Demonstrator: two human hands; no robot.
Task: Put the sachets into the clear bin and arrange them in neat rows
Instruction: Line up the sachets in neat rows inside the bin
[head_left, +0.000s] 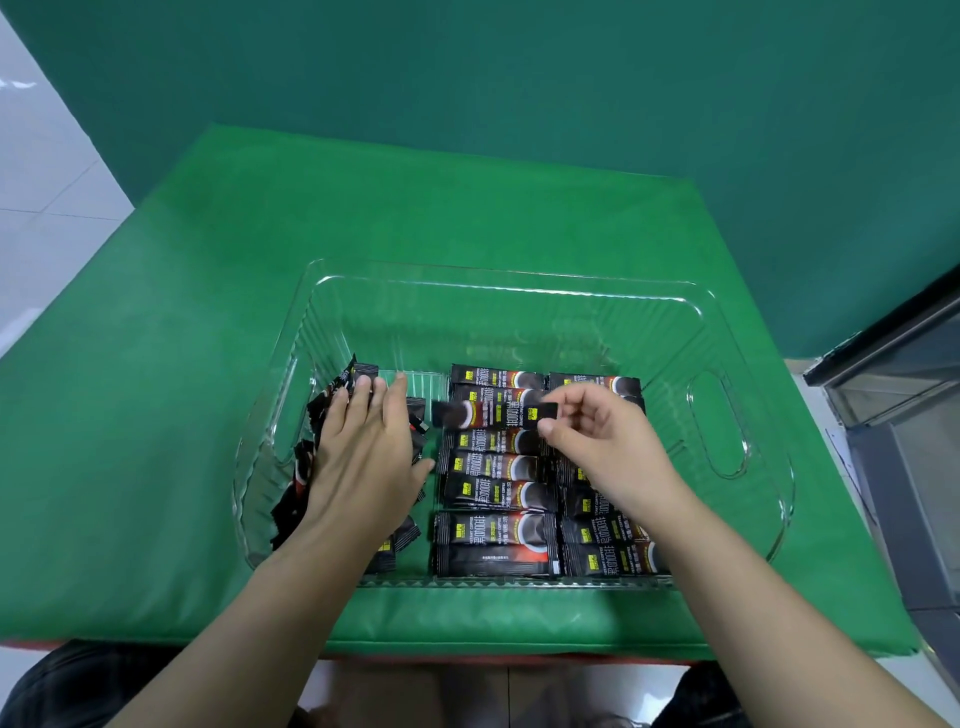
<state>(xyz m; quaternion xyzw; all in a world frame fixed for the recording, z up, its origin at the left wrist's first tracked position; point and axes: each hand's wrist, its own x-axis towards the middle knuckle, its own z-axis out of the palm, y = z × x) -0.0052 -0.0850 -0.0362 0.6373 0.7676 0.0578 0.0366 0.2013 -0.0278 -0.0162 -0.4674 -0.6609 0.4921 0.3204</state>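
Left hand flat, fingers straight, pressing loose sachets at left end of clear bin. Right hand pinching one sachet by its end, seemingly just above rows of sachets filling bin's near right. Bin on green mat; green wall behind.

Single view, head-worn wide-angle camera. Looks forward and steeply down from above the near edge of the green table, close over the clear bin. Both forearms enter from the bottom edge. Straight lines bow toward the borders.
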